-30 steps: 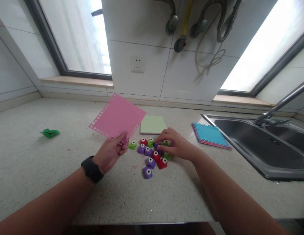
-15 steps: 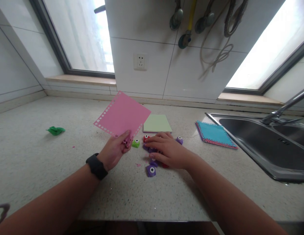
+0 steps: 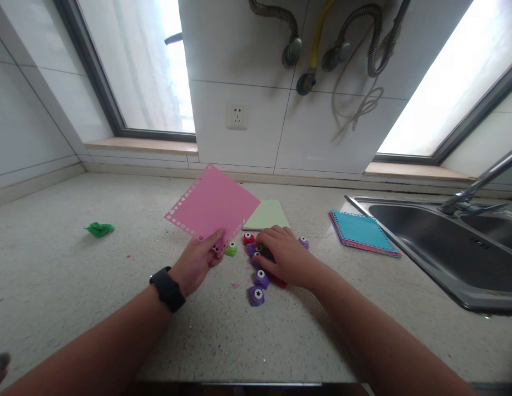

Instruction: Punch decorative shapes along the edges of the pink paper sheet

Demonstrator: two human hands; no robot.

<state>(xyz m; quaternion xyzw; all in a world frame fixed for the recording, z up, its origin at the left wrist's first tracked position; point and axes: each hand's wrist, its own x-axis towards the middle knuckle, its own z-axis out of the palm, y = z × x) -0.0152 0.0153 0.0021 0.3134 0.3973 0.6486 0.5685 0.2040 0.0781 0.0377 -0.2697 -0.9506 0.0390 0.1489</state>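
My left hand, with a black watch on the wrist, pinches the near corner of a pink paper sheet whose edges are punched with small holes; the sheet is held up over the counter. My right hand lies curled over a cluster of small paper punches in purple, red and green, its fingertips closing on one punch that I cannot pick out. A green punch sits just right of my left thumb. One purple punch lies apart, beyond my right hand.
A pale green paper pad lies behind the punches. A stack of blue and pink sheets sits beside the steel sink at the right. A crumpled green scrap lies far left. Hoses hang on the tiled wall.
My right hand slid left across the punches and curled its fingers over the middle of the pile. One purple punch now lies apart to the right. The pink sheet stays held up.
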